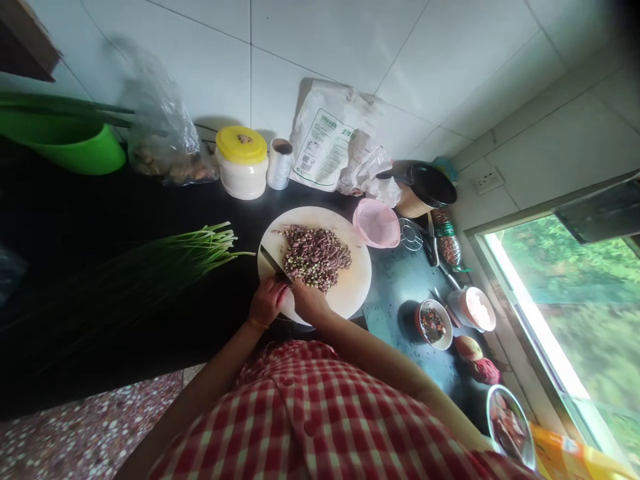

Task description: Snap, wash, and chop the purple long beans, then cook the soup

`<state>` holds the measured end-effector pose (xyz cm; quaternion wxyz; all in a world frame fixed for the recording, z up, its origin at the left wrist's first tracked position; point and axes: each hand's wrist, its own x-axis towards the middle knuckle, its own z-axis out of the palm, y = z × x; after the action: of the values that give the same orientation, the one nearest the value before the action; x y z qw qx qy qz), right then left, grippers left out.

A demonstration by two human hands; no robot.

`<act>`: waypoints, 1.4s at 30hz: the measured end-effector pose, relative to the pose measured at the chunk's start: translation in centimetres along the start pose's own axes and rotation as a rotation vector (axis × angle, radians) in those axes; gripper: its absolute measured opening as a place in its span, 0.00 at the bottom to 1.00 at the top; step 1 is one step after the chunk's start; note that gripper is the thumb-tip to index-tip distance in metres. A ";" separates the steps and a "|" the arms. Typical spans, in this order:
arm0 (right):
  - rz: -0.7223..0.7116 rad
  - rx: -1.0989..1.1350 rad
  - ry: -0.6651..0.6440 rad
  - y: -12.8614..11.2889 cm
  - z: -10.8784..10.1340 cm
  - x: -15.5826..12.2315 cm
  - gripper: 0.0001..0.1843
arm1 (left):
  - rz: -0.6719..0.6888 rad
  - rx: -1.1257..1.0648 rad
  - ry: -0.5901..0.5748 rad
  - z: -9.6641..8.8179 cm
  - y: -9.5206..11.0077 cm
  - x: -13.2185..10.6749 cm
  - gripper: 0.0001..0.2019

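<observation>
A round white cutting board [353, 293] lies on the dark counter, bearing a heap of small chopped purple and green bean pieces [317, 253]. My right hand [311, 301] is closed round the handle of a knife [274, 262], whose dark blade points to the far left across the board's left part, beside the heap. Close to the blade, my left hand [267, 300] rests at the board's near left edge with its fingers curled together. A bit of red shows by its fingertips; what they hold is hidden.
Left of the board lies a bunch of green onions [200, 250]. Behind stand a yellow-lidded jar [243, 167], a plastic-wrap roll [281, 164] and a pink basket [376, 223]. At right are a bowl of dark bits [434, 325], a pot [477, 309] and a metal bowl of meat [510, 427].
</observation>
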<state>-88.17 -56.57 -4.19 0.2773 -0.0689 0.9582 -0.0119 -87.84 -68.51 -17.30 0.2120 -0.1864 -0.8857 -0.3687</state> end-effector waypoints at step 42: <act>-0.051 -0.113 -0.023 0.9 0.1 -0.9 0.14 | -0.011 -0.048 -0.014 -0.5 0.1 -0.7 0.10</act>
<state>-87.45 -55.57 -3.86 0.2836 -0.1090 0.9520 0.0361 -87.07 -68.98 -17.29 0.1995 -0.1891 -0.8790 -0.3896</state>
